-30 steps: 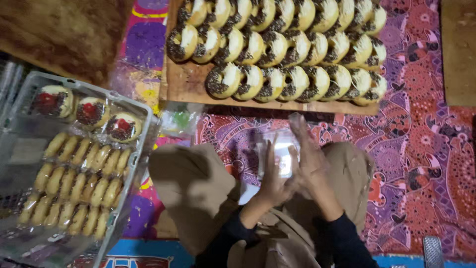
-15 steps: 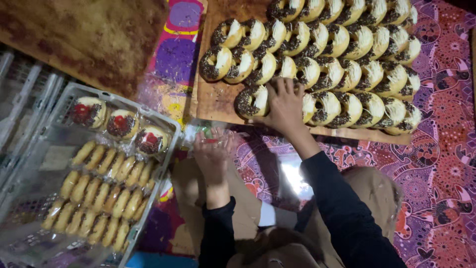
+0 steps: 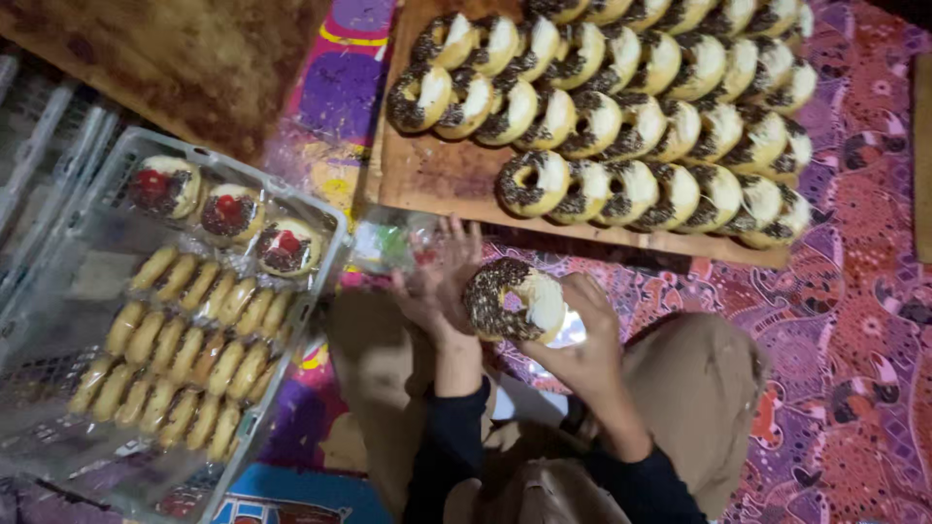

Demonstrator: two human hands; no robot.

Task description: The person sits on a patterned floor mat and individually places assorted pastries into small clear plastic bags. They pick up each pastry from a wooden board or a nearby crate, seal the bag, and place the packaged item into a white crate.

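Note:
My right hand holds a ring donut with dark chocolate sprinkles and a white-iced side, raised over my lap. My left hand is just left of it with fingers spread, touching or nearly touching the donut's edge. A bit of shiny clear plastic shows under the donut by my right palm. Beyond my hands lies a wooden board carrying several rows of similar sprinkled donuts.
A grey plastic crate on the left holds several wrapped plain donuts and three red-topped ones. A small heap of clear bags lies between crate and board. A patterned cloth covers the floor.
My right hand reached to the board, took a donut from the near row and brought it back over my lap. My left hand rose beside it. The view tilted slightly.

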